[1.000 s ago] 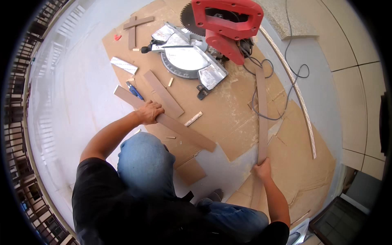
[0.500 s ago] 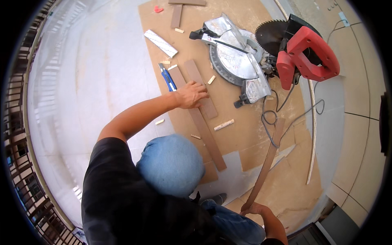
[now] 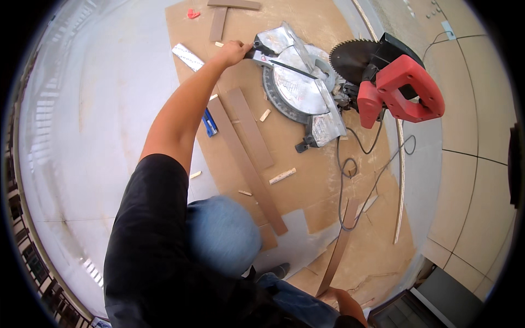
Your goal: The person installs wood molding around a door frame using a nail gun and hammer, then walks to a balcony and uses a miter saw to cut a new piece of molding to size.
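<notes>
My left hand (image 3: 234, 53) reaches far forward, its fingers closed at the black knob (image 3: 250, 53) on the near-left end of the miter saw (image 3: 298, 82). The saw has a silver round table, a dark toothed blade (image 3: 353, 61) and a red handle (image 3: 407, 90). Low on the right, my right hand (image 3: 331, 295) grips the lower end of a long narrow brown plank (image 3: 338, 251), which slants up toward the saw's cable. Part of this hand is cut off by my leg. A blue utility knife (image 3: 209, 123) lies beside my left forearm.
Two brown planks (image 3: 240, 158) lie side by side on the brown cardboard sheet (image 3: 311, 186); shorter brown pieces (image 3: 219, 23) lie at the far end. Small wood offcuts (image 3: 283, 175) are scattered around. A grey cable (image 3: 377, 186) loops right of centre, near a long thin strip (image 3: 399, 186).
My left hand has left the brown planks and moved forward to the saw's black knob. My right hand still holds its plank. The whole view has shifted slightly.
</notes>
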{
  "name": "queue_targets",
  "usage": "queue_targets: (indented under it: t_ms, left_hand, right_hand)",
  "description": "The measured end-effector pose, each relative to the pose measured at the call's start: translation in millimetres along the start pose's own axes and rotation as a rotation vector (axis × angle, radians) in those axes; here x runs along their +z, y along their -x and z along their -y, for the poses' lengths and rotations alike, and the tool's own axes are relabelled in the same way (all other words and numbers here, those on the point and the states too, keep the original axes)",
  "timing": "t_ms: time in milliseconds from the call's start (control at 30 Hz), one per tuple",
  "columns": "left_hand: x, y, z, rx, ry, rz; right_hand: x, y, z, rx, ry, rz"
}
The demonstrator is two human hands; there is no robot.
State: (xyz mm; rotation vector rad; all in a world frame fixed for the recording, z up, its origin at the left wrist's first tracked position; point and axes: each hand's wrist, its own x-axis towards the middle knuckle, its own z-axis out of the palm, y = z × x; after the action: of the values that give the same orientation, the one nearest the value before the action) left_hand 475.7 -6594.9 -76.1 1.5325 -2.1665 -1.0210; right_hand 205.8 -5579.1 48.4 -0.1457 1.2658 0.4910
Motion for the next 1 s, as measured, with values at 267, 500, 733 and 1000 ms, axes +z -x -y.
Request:
queue_targets:
  t_ms: [267,500,733,1000]
  left_hand:
    - [-7,-28,-46,0.158,-0.403,0.451]
    - [-7,-33,-43,-0.149,-0.307,0.673]
    - [5,-41,-38,-0.015,-0.293,0.627]
    - [-4,-35,-48,-0.059,-0.194,0.652]
  right_hand:
    - [-10,-38,-10,-0.018,0.115,-0.242]
    - [-106,117,256,-0.238,0.14,-0.636]
    - [-224,145,498,-1.014,-0.016,-1.696]
    - [-292,93,595,-0.935,0.167,-2.216]
